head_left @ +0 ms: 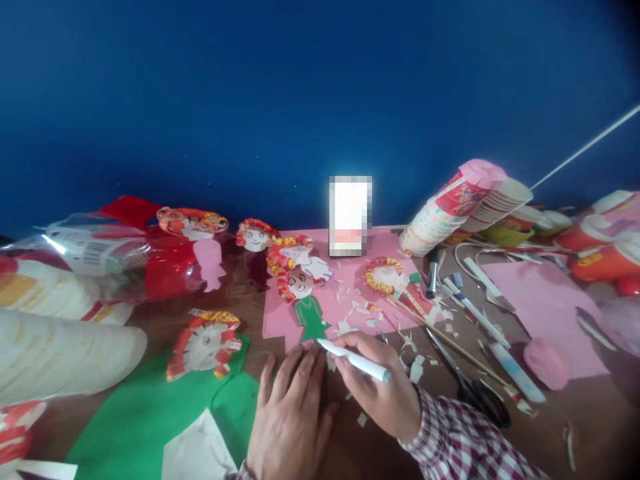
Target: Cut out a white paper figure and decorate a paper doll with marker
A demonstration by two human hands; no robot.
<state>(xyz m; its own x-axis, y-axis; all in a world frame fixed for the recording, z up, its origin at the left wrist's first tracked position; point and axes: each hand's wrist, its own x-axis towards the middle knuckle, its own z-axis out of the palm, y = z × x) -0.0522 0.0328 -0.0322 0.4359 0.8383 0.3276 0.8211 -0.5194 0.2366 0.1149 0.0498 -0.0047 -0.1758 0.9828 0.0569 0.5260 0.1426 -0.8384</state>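
My right hand grips a white marker pen, its tip at the lower edge of a green paper dress. The dress belongs to a paper doll whose round head has a drawn face and a red and yellow rim. Flat and palm down, my left hand has its fingers stretched out, the fingertips just below the dress. Pink paper lies under the doll. Behind it are another doll in white and a face cutout.
Scissors, a wooden stick and paper scraps lie to the right. Paper cups lean at the back right, beside a lit phone. Green paper and a clear plastic bag are on the left, before a blue wall.
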